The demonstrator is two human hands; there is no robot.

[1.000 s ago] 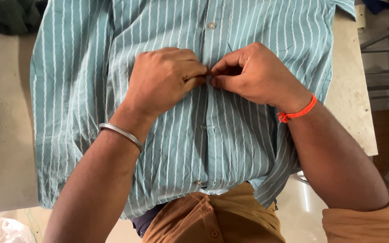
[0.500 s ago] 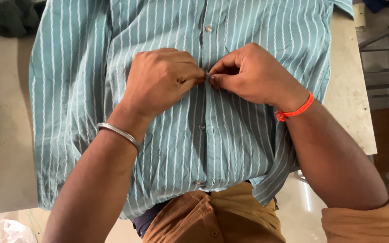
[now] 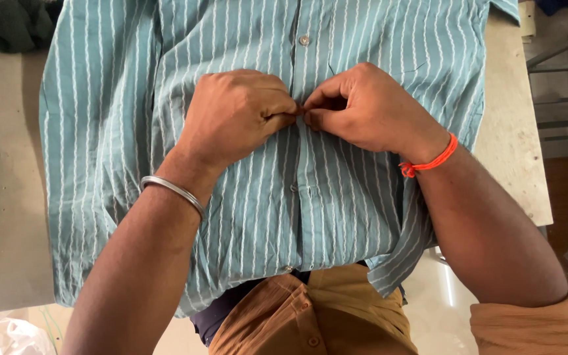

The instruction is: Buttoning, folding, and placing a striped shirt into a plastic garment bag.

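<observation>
A teal cotton shirt with thin wavy white stripes [image 3: 133,131] lies spread front-up on the pale table [image 3: 1,217], its buttoned placket running near to far down the middle. The left hand [image 3: 235,115] and right hand [image 3: 369,108] meet at the placket, knuckles up, fingertips touching, each pinching the cloth edge between thumb and forefinger. The button between them is hidden.
</observation>
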